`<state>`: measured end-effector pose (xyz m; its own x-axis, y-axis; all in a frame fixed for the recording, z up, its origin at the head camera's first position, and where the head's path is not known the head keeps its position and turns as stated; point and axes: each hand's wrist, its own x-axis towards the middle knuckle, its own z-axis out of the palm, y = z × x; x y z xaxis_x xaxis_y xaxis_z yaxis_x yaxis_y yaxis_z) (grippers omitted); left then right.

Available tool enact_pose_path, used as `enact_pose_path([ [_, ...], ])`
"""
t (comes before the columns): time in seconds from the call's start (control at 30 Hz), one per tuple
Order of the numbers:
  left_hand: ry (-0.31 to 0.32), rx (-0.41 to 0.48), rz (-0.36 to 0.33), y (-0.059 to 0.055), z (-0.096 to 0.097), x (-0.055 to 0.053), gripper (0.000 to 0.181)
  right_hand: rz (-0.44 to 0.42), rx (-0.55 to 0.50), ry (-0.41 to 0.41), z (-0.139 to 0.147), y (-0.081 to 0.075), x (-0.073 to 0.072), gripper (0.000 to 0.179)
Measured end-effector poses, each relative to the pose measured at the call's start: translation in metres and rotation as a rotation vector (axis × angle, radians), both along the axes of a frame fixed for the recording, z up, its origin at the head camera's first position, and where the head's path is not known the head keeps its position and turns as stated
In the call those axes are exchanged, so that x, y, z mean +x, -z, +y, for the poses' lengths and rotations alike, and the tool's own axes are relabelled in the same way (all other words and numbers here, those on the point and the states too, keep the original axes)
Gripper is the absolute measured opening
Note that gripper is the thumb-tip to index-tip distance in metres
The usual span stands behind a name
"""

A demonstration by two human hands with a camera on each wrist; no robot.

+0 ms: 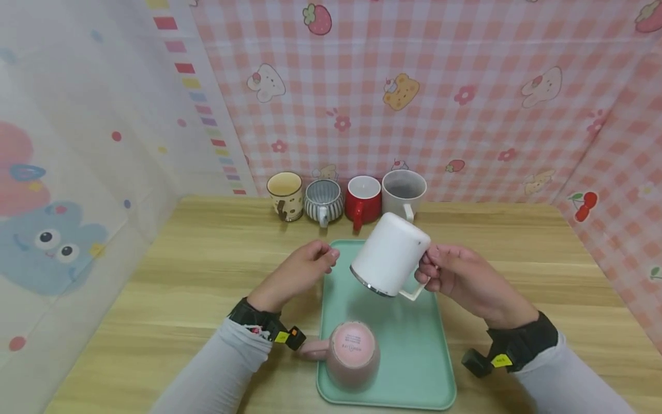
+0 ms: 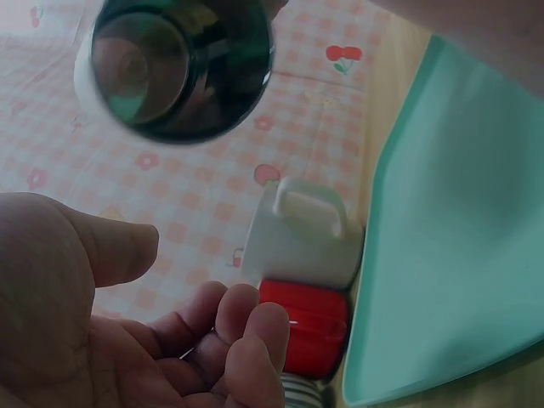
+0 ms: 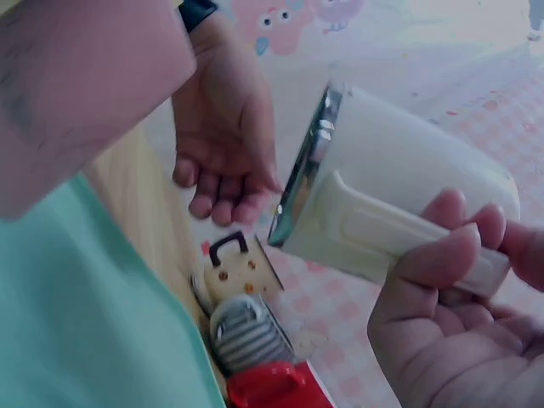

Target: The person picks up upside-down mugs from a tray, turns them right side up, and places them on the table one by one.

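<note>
Pink gingham backdrop (image 1: 439,132) with cartoon prints closes off the far edge; a white sheet (image 1: 103,172) with dots and cartoon figures covers the left side. Wood-grain worktop (image 1: 155,287) runs out on both sides of a mint-green tray (image 1: 414,356), which is rectangular with rounded corners and a low raised lip.

White mug (image 1: 390,253) is up over the far part of the tray, tipped so its mouth faces down and left, base up. Right hand (image 1: 462,279) has it by the handle, fingers (image 3: 446,208) and thumb pinching. Left hand (image 1: 305,267) hangs near the tray's left edge, fingers (image 2: 234,314) loosely bent and holding nothing; visible gap to the mug.

Mug body: smooth, straight-sided, shiny metallic rim, dark glossy inside, angular handle.

Pink mug (image 1: 354,368) sits upside down at the tray's near left corner, printed base up, handle sticking out past the left edge.

4 cups stand upright in a row at the back: spotted yellow cup (image 1: 292,201), ribbed grey-striped cup (image 1: 331,208), glossy red cup (image 1: 369,208), pale grey cup (image 1: 393,201). Handles point roughly toward the near side.

Black straps (image 1: 530,339) on both wrists, light grey sleeves (image 1: 217,368).
</note>
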<state>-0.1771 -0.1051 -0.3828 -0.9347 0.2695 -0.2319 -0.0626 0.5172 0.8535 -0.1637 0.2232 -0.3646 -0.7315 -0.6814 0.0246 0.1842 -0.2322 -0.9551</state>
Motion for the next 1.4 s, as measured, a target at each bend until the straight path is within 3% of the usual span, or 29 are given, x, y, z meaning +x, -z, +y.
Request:
enact_pose_path([
  [0.33,0.002,0.013,-0.012,0.001,0.0,0.0,0.035,-0.293,-0.317,0.014,-0.025,0.001,-0.014,0.037],
  [0.63,0.023,0.008,-0.008,0.003,0.003,-0.001,0.038,-0.559,-0.512,0.102,-0.041,0.011,-0.022,0.021],
  [0.9,0.075,-0.008,0.003,0.0,0.007,0.003,0.038,-0.58,-0.547,0.151,-0.046,0.017,-0.023,0.021],
  [1.07,0.128,-0.001,0.009,-0.01,0.008,0.009,0.038,-0.567,-0.584,0.121,-0.052,0.014,-0.018,0.021],
  [1.3,0.224,0.165,-0.017,-0.02,0.014,0.019,0.038,-0.574,-0.631,0.079,-0.065,0.011,-0.008,0.023],
  [1.4,0.213,0.242,-0.008,-0.021,0.018,0.022,0.036,-0.581,-0.655,0.094,-0.069,0.011,-0.005,0.022],
])
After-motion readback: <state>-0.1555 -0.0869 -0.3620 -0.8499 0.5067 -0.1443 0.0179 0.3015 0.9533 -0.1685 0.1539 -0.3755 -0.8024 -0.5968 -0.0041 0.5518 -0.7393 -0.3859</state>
